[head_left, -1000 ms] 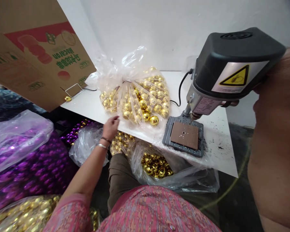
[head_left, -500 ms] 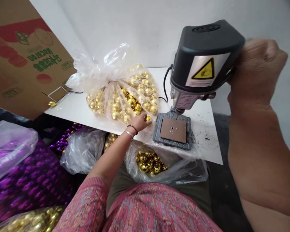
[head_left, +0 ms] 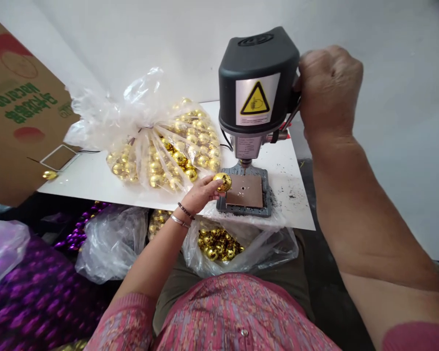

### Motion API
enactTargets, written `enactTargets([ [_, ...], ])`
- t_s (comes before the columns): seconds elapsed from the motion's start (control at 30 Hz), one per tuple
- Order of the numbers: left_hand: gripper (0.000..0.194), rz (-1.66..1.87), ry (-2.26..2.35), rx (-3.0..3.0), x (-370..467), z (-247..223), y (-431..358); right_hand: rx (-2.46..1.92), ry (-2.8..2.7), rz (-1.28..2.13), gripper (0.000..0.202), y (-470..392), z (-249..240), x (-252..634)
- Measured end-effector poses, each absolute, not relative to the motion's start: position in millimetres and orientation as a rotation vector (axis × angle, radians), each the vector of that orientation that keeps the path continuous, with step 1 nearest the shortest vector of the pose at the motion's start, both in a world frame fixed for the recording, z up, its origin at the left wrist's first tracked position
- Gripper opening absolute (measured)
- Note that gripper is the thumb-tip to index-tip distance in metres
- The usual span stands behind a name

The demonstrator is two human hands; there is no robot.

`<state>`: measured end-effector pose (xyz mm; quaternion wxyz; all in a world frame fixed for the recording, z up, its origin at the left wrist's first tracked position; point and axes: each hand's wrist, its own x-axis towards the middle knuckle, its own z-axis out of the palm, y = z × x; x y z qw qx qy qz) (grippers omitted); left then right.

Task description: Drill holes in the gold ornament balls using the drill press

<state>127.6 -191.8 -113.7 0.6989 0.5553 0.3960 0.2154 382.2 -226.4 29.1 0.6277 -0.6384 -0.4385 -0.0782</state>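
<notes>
Between the thumb and fingers of my left hand (head_left: 201, 194) is a shiny gold ball (head_left: 223, 182), at the left edge of the brown plate (head_left: 246, 191). That plate lies on the grey base (head_left: 259, 212) of a small black drill press (head_left: 258, 83) and has a small hole in its middle. The drill's chuck (head_left: 245, 164) hangs above the plate. My right hand (head_left: 331, 87) is closed around the feed handle on the right side of the press; the grip itself is hidden by my fingers.
A tied clear bag of gold balls (head_left: 161, 151) stands on the white table (head_left: 88, 183). An open plastic bag with gold balls (head_left: 219, 243) rests at my lap. Purple balls in a bag (head_left: 40, 292) lie at left, near a cardboard box (head_left: 25, 112). Dark shavings surround the base.
My left hand has moved from beside the tied bag to the plate's left edge, carrying the gold ball. My right hand stays on the feed handle. The view has shifted right.
</notes>
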Motion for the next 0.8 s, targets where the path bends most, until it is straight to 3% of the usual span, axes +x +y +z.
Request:
enactTargets([
  [0.23, 0.025, 0.370, 1.050, 1.406, 168, -119, -193, -1.540, -0.871, -0.063, 0.035, -238, 44, 362],
  [0.6, 0.034, 0.350, 1.091, 1.738, 183, -128, -193, -1.475, -0.888, -0.038, 0.038, -238, 41, 363],
  [0.8, 0.048, 0.359, 1.150, 2.134, 192, -128, -196, -1.462, -0.899, -0.030, 0.036, -239, 41, 364],
])
